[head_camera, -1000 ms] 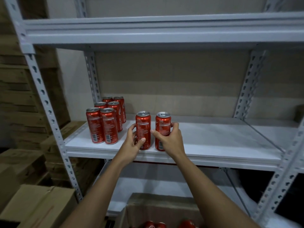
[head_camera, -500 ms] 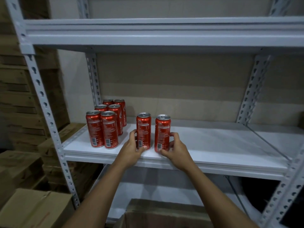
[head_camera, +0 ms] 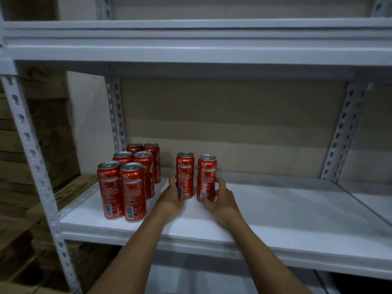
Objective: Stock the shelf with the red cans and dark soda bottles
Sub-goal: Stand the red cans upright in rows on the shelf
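Two tall red cans stand upright in the middle of the white shelf board. My left hand grips the base of the left can. My right hand grips the base of the right can. A block of several red cans stands in two rows at the shelf's left end, a short gap away from my left hand. No dark soda bottles are in view.
The upper shelf hangs low over the cans. Perforated grey uprights frame the rack. Brown cardboard boxes are stacked to the left beyond the rack. The right half of the shelf board is bare.
Both hands have slid down from the cans' middles to their bases and pushed the two cans deeper onto the shelf. The view has moved closer and upward.
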